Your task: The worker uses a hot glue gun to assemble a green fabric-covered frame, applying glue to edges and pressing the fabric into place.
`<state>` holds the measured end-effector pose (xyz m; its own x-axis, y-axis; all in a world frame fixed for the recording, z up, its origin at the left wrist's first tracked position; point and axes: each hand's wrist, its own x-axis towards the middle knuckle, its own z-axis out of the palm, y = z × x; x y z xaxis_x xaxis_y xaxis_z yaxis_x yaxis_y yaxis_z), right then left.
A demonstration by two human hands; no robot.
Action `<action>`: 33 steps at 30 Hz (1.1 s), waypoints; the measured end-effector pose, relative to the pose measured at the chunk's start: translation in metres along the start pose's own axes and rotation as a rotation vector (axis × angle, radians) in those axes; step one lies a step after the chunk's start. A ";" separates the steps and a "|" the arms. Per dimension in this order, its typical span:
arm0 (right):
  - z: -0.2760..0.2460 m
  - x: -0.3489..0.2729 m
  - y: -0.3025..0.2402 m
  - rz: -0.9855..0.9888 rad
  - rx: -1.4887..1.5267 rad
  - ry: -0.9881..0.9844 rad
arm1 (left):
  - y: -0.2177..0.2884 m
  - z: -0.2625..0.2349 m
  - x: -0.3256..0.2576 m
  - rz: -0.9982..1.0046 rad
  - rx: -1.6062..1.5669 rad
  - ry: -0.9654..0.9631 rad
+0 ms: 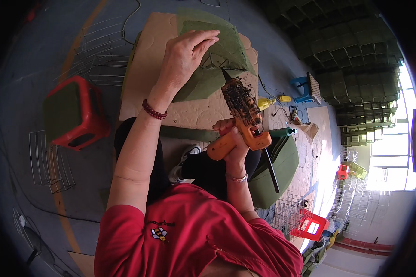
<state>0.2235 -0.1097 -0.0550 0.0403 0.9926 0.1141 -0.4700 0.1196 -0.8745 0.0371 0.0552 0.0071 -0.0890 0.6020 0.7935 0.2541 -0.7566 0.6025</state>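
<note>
My right hand (pixel 235 147) is wrapped round the handle of an orange glue gun (pixel 241 104). Dark residue crusts its barrel, and its black nozzle points away from me at a green mesh piece (pixel 222 44). A black glue stick (pixel 271 173) sticks out of the gun's back end. Above the mesh, my left hand (pixel 187 51) has its fingers and thumb closed together, seemingly pinching the sheet; the exact contact is hard to see. Thin wire framing shows under the mesh, close to the nozzle. The mesh rests on a cardboard-topped work surface (pixel 145 69).
A red stool (pixel 81 113) with a green top stands at left, with wire frames (pixel 51 161) on the floor. At right are a green bin (pixel 277 171), a yellow bottle (pixel 266 103) and a blue stool (pixel 302 87). Green boxes (pixel 365 78) are stacked high at far right.
</note>
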 end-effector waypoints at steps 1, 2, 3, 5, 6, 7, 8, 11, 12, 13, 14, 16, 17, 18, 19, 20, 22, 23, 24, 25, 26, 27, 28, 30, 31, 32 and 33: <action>0.000 0.000 0.001 0.000 0.001 0.001 | 0.000 -0.001 0.000 0.000 0.000 -0.001; 0.000 -0.001 0.002 0.004 -0.002 0.004 | 0.000 -0.001 -0.001 -0.007 0.006 -0.001; 0.000 -0.001 0.002 0.008 -0.005 0.008 | -0.001 -0.001 -0.002 -0.014 0.011 0.000; 0.003 -0.001 0.002 0.003 -0.004 0.009 | -0.003 -0.002 -0.002 -0.030 -0.002 -0.004; 0.004 -0.001 0.002 -0.002 -0.002 0.010 | -0.004 -0.003 -0.002 -0.047 -0.016 -0.006; 0.003 -0.001 0.002 -0.003 -0.003 0.010 | -0.004 -0.003 -0.002 -0.046 -0.017 -0.006; 0.001 -0.001 0.002 0.006 -0.037 0.005 | -0.003 -0.004 -0.002 -0.055 -0.024 -0.014; 0.005 -0.001 0.003 0.012 -0.055 -0.001 | -0.002 -0.005 -0.002 -0.073 -0.023 -0.029; 0.006 -0.002 0.004 0.008 -0.040 -0.001 | -0.002 -0.006 -0.002 -0.082 -0.014 -0.034; 0.006 -0.002 0.005 0.008 -0.040 -0.001 | -0.001 -0.007 -0.002 -0.082 -0.014 -0.034; 0.005 -0.002 0.006 0.024 -0.056 -0.007 | -0.001 -0.007 -0.002 -0.087 -0.030 -0.031; 0.006 -0.002 0.006 0.040 -0.072 -0.012 | -0.001 -0.008 -0.002 -0.093 -0.046 -0.028; 0.007 -0.002 0.006 0.039 -0.046 -0.028 | -0.001 -0.008 -0.002 -0.111 -0.048 -0.034; 0.008 -0.002 0.006 0.038 -0.020 -0.043 | 0.000 -0.008 -0.002 -0.129 -0.051 -0.040; 0.008 -0.002 0.007 0.038 -0.020 -0.044 | -0.001 -0.008 -0.002 -0.129 -0.050 -0.040; 0.008 -0.002 0.007 0.038 -0.030 -0.048 | -0.001 -0.007 -0.002 -0.126 -0.054 -0.041; 0.009 -0.001 0.008 0.037 -0.041 -0.051 | -0.001 -0.008 -0.001 -0.123 -0.059 -0.042; 0.009 -0.001 0.009 0.042 -0.033 -0.055 | -0.001 -0.008 -0.002 -0.130 -0.068 -0.044; 0.010 -0.001 0.009 0.047 -0.026 -0.060 | -0.001 -0.008 -0.002 -0.137 -0.077 -0.046; 0.010 -0.001 0.010 0.047 -0.026 -0.060 | -0.002 -0.008 -0.002 -0.137 -0.077 -0.046; 0.009 -0.001 0.010 0.059 -0.036 -0.065 | -0.003 -0.008 -0.002 -0.135 -0.080 -0.049; 0.009 -0.001 0.011 0.071 -0.045 -0.070 | -0.004 -0.009 -0.002 -0.132 -0.082 -0.052; 0.008 -0.001 0.012 0.070 -0.045 -0.069 | -0.004 -0.009 -0.002 -0.132 -0.083 -0.053; 0.008 -0.001 0.014 0.086 -0.044 -0.074 | -0.005 -0.008 -0.002 -0.135 -0.075 -0.060; 0.008 -0.001 0.015 0.086 -0.043 -0.074 | -0.005 -0.009 -0.002 -0.135 -0.074 -0.060; 0.008 -0.001 0.016 0.088 -0.041 -0.077 | -0.004 -0.009 -0.002 -0.141 -0.082 -0.056; 0.008 -0.001 0.017 0.089 -0.038 -0.080 | -0.004 -0.009 -0.002 -0.146 -0.090 -0.052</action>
<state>0.2086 -0.1093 -0.0663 -0.0717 0.9949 0.0709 -0.4349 0.0328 -0.8999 0.0277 0.0551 0.0039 -0.0679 0.7176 0.6931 0.1543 -0.6788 0.7179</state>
